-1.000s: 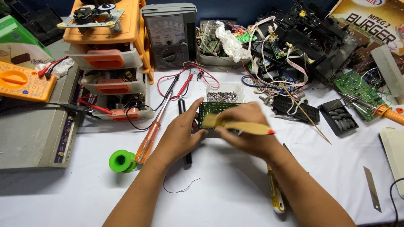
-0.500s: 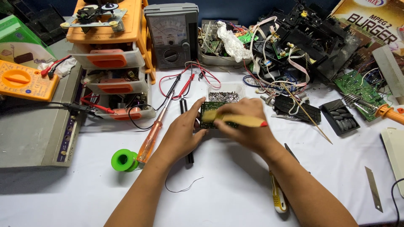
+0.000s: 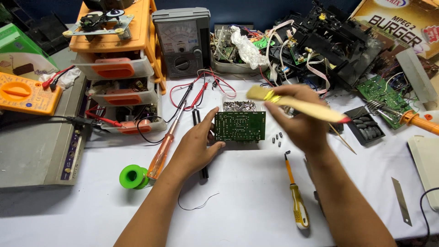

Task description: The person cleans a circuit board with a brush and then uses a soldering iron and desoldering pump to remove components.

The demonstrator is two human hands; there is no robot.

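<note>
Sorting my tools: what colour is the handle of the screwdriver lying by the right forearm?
Yellow, with an orange shaft, on the screwdriver; seen in the head view.

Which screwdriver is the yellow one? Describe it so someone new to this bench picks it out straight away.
Start at the small green circuit board that the left hand steadies at the middle of the white table. Go right and toward the person: the yellow-handled screwdriver lies there beside the right forearm. Its opaque yellow handle sets it apart from the clear orange-handled screwdriver left of the left hand.
</note>
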